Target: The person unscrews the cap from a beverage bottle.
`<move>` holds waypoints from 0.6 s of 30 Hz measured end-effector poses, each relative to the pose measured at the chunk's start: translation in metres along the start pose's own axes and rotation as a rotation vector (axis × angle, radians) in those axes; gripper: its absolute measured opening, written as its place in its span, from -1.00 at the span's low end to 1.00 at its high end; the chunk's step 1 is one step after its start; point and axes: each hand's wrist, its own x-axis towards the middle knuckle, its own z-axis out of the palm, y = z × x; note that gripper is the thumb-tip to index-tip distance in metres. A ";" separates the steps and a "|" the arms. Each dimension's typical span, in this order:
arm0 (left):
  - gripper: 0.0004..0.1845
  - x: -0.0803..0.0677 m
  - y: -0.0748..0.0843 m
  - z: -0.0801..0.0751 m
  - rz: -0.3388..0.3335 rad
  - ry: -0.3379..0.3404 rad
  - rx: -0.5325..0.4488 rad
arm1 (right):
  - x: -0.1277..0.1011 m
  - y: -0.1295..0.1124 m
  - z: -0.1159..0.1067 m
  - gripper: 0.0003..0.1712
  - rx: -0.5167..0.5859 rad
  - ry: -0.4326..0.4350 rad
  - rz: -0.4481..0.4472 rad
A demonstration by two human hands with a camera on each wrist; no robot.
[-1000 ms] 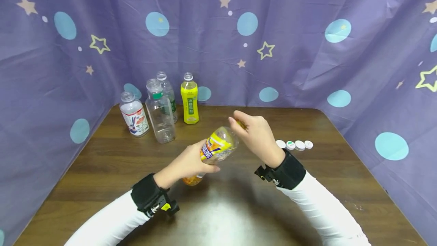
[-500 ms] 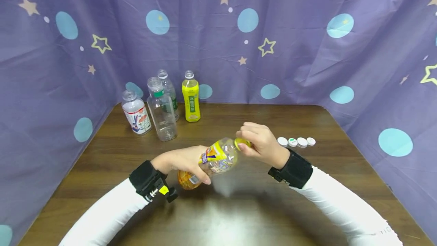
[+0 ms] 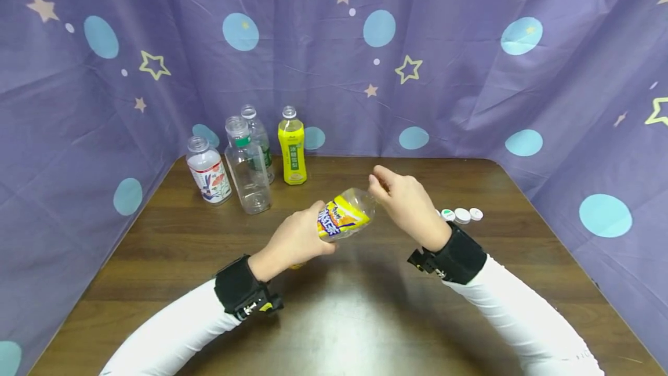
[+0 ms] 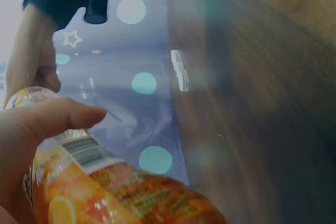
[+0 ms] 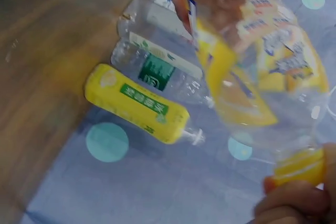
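My left hand [image 3: 297, 237] grips a clear plastic bottle [image 3: 344, 216] with a yellow and orange label around its body. The bottle is held tilted above the table, its neck to the upper right. In the left wrist view the thumb [image 4: 68, 116] lies across the label. At the neck, my right hand [image 3: 409, 205] pinches the yellow cap [image 5: 300, 167], which sits at the bottle's mouth in the right wrist view. The head view hides this cap behind the right fingers. How tight the cap sits cannot be told.
Several capless bottles stand at the back left: a white-bodied one [image 3: 210, 173], a clear square one [image 3: 247, 176], a clear green-labelled one [image 3: 265, 149] and a yellow-labelled one [image 3: 292, 152]. Several loose caps [image 3: 461, 215] lie in a row beyond the right wrist. A purple curtain [image 3: 334, 62] surrounds the table.
Since half a second ago, my left hand and the bottle have moved up and right. My right hand has turned at the cap and risen slightly, and its fingers now cover the cap in the head view.
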 end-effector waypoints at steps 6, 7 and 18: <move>-0.33 0.006 -0.009 -0.003 0.093 -0.154 -0.154 | -0.007 0.002 0.003 -0.73 0.087 0.103 -0.127; -0.34 0.008 -0.012 -0.004 0.126 -0.211 -0.211 | -0.009 0.003 0.005 -0.74 0.097 0.134 -0.178; -0.41 0.011 -0.031 -0.006 0.270 -0.677 -0.561 | -0.013 0.018 0.016 -0.62 0.157 0.382 -0.835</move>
